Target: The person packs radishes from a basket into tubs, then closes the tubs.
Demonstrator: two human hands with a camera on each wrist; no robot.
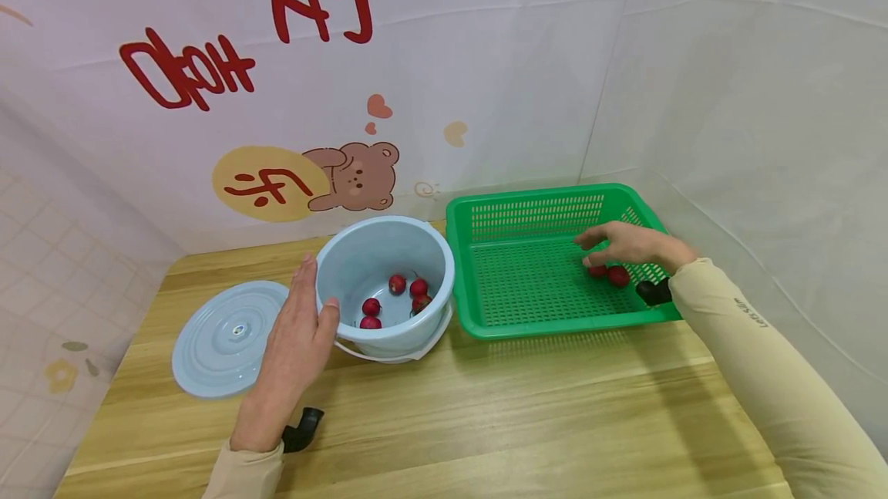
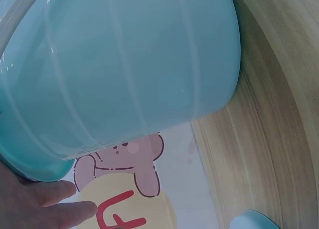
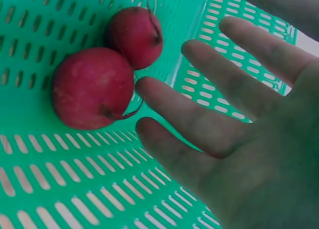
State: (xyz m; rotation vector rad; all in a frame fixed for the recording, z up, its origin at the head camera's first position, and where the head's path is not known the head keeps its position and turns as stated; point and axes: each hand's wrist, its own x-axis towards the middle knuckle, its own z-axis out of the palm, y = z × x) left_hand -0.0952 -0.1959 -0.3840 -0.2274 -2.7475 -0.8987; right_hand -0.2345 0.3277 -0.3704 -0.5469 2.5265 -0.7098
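A pale blue bucket [image 1: 361,261] stands on the table with several red radishes [image 1: 397,284] on its bottom. My left hand [image 1: 294,337] lies against the bucket's left rim, fingers straight; in the left wrist view its fingertips [image 2: 75,213] show beside the rim. To the right is a green slotted basket [image 1: 520,283] holding two radishes [image 1: 618,276]. Above them my right hand [image 1: 627,243] reaches in with fingers spread and nothing held. In the right wrist view the larger radish [image 3: 92,89] and the smaller radish [image 3: 134,37] touch each other, just off the fingertips.
A round pale blue lid [image 1: 225,341] lies flat left of the bucket. The bucket's white handle [image 1: 416,354] hangs down at the front. The wooden table [image 1: 472,422] meets a printed cloth wall [image 1: 513,98] behind, and white cloth [image 1: 777,136] hangs at the right.
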